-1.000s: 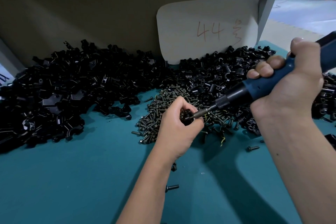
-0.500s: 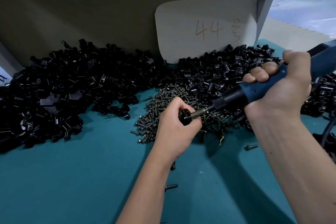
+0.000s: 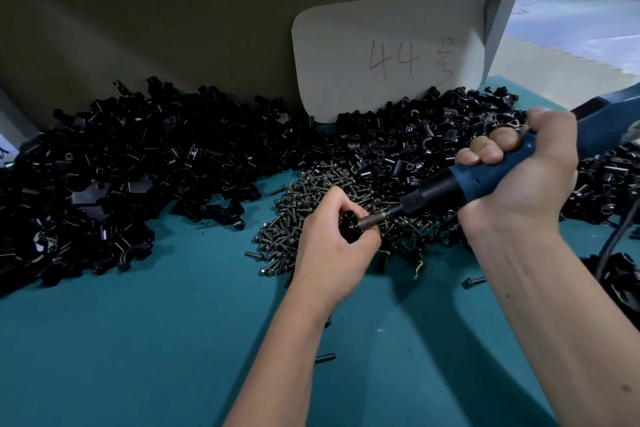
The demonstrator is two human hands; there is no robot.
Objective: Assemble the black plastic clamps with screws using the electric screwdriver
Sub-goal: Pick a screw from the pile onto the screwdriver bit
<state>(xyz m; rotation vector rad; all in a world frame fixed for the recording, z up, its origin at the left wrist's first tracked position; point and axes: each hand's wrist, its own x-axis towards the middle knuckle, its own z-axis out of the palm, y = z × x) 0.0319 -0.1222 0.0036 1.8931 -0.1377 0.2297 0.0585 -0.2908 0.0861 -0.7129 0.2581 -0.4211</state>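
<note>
My left hand [image 3: 329, 246] grips a small black plastic clamp [image 3: 350, 226] just above the teal table, most of it hidden by my fingers. My right hand [image 3: 523, 177] is wrapped round the blue electric screwdriver [image 3: 485, 177], whose metal bit [image 3: 375, 218] slants down-left and meets the clamp. Behind my left hand lies a heap of dark screws [image 3: 311, 204]. Loose black clamp parts [image 3: 131, 170] are piled across the back of the table.
A beige board marked "44" [image 3: 388, 55] leans on the cardboard back wall. More black parts [image 3: 609, 180] lie at the right, with the screwdriver's cable [image 3: 613, 239] hanging there. Single screws [image 3: 474, 281] lie on the teal table [image 3: 138, 340].
My right hand and the screwdriver have sunk a little lower and nearer to me, with the bit kept on the clamp. My left hand has stayed in place.
</note>
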